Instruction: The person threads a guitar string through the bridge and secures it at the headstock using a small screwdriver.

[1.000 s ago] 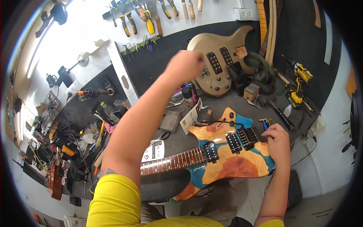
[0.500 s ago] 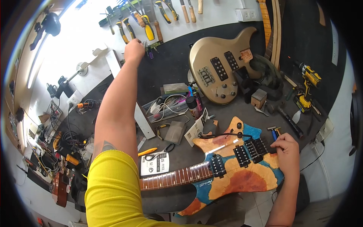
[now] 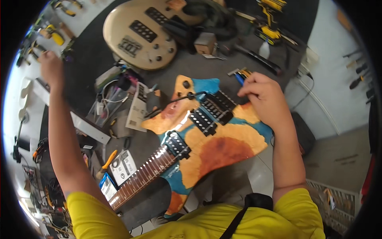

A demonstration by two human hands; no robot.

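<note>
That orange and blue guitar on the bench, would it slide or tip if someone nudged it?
The orange and blue guitar looks solid and probably heavy, so it likely shifts rather than flexes. Its glossy top may be slippery. Its lower body seems to overhang the bench edge, so it might tip without the right hand steadying it.

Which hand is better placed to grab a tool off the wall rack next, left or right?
Left, most likely. The left hand is stretched up beside the yellow-handled tools on the wall, while the right hand rests at the edge of the orange-and-blue guitar, gripping something small, far from the rack.
</note>
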